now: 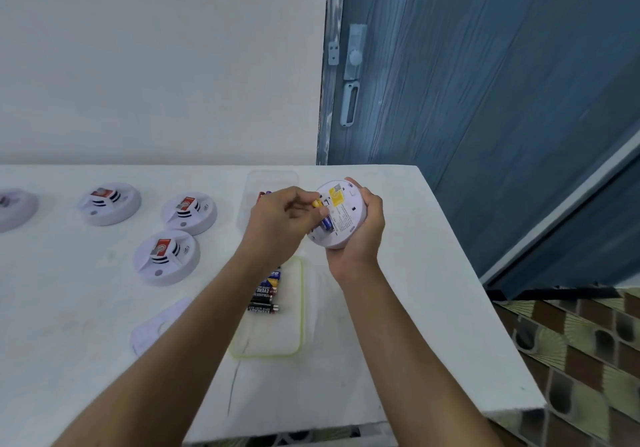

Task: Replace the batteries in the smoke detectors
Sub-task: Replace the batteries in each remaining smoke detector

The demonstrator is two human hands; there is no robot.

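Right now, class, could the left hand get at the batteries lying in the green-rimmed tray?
Probably yes: the batteries lie uncovered just below the left hand, nothing between. But that hand is pinching a battery at the smoke detector.

Plain white table (398,308) filling the lower frame. Four white smoke detectors on the left half: one cut off at far left (15,208), one beside it (110,203), two nearer centre, stacked one (189,213) above the other (167,257) in frame. Flat white backplate (161,322) lower left. Green-rimmed tray (300,308) at centre with loose batteries (265,299), clear tub (273,178) above it by the back edge.
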